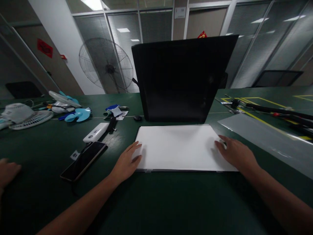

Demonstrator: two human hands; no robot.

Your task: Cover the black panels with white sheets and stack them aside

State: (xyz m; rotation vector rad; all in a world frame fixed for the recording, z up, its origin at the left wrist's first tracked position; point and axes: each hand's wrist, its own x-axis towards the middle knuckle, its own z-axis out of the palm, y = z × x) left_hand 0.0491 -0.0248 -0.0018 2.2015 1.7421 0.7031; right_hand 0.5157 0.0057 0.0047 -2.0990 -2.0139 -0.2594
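A white rectangular sheet (176,148) lies flat on the table over a thin panel with a pale front edge. At its left edge, my left hand (126,163) grips the side, with thumb and fingertips on the white surface. My right hand (236,151) holds the opposite edge, its fingers bent and its thumb on the sheet. Right behind the sheet stands a large black panel (183,78), upright and tilted a little. Whatever lies under the white sheet is mostly hidden.
Left of the sheet lie a phone (84,160), a white handheld device (96,132) and fan parts (78,114). A translucent sheet (264,137) and black strips (288,112) lie at right. Another person's hand (8,173) shows at far left. A large fan (106,65) stands behind.
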